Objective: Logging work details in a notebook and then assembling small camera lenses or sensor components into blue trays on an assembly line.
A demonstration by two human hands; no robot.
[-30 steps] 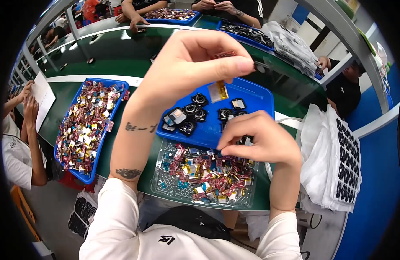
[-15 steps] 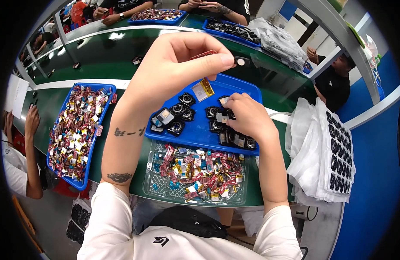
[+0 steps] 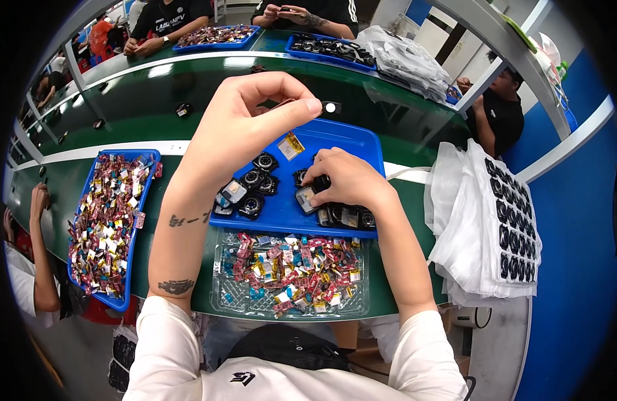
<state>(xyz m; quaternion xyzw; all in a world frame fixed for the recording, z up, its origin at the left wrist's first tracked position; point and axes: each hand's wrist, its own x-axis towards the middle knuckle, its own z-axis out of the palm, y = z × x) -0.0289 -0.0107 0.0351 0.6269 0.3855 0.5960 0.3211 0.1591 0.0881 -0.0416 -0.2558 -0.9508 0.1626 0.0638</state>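
My left hand [image 3: 245, 123] is raised above the blue tray [image 3: 362, 144], thumb and forefinger pinched on a small black strip with a white round spot [image 3: 331, 107]. A thin reddish edge shows inside its curled fingers, mostly hidden. Down in the tray, my right hand [image 3: 352, 179] grips a black watch case with a pale rectangular part [image 3: 307, 198] between thumb and fingers. More black watch cases [image 3: 252, 204] lie at the tray's left side, and others sit partly under my right hand. A yellow-edged flat battery [image 3: 290, 146] lies apart near the far side.
A clear plastic tray [image 3: 221, 294] of red boards and small batteries is nearest me. At left stands a blue tray [image 3: 129, 267] heaped with similar parts. White sheets with black pieces [image 3: 479, 220] are stacked at right. Co-workers sit across the green bench [image 3: 215, 140] and at both sides.
The view has shifted slightly. My right hand has drawn a watch case toward the tray's middle, and its fingers now close around it. My left hand keeps its pinch.
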